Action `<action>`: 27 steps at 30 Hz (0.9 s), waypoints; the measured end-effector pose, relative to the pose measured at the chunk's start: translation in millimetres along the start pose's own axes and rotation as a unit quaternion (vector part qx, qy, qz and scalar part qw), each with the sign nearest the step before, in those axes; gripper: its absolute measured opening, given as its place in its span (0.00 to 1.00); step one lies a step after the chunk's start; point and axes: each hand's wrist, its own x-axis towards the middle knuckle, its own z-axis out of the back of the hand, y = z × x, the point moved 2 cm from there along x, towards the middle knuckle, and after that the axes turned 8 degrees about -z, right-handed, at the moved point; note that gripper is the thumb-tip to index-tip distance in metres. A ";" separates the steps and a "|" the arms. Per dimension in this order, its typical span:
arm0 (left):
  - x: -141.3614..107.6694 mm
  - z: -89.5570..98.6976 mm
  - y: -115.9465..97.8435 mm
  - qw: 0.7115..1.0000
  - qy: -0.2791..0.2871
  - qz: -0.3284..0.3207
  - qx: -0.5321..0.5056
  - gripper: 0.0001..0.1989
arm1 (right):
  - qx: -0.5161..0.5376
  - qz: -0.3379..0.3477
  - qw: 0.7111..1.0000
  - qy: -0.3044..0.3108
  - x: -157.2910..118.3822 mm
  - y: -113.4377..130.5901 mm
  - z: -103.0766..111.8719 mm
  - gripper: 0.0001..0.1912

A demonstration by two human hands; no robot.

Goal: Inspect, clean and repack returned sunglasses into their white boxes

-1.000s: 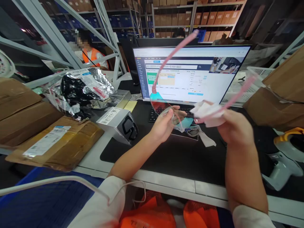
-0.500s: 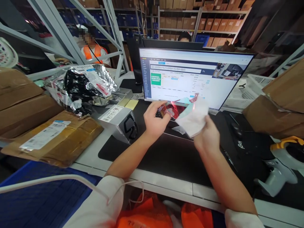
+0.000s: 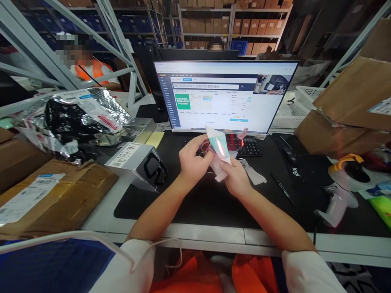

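Note:
My left hand is closed, thumb and fingers pinching what look like red-tinted glasses, mostly hidden behind the hands. My right hand grips a crumpled white tissue against them. Between the hands, a glossy surface shines teal and pink. A thin white sheet lies just beyond my right hand on the black desk mat. Left of the hands stands a silver box with a black printed shape and a white label.
Behind the hands are a keyboard and a lit monitor. To the right lie a pen, a mouse and a handheld scanner. Cartons and a taped parcel flank the desk. Another person sits beyond.
My right hand has brought the white tissue down and left, close to my left hand. The camera view has shifted, so the desk appears further left.

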 end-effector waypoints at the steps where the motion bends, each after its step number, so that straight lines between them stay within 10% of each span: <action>1: 0.8 0.1 0.2 1.000 0.002 -0.009 0.001 0.18 | 0.027 -0.005 1.000 0.003 0.4 4.4 0.3 0.23; 13: 0.4 -1.1 11.5 0.996 -0.001 -0.082 -0.023 0.19 | 0.057 -0.057 0.996 0.023 0.1 50.7 19.3 0.28; 20: 3.3 1.2 27.4 0.989 -0.035 0.072 -0.121 0.14 | 0.043 0.023 0.995 -0.083 4.7 90.4 64.7 0.25; 27: 3.7 -16.1 33.3 0.757 -0.065 0.411 -0.503 0.15 | -0.088 0.332 0.906 -0.246 -27.5 144.8 135.2 0.26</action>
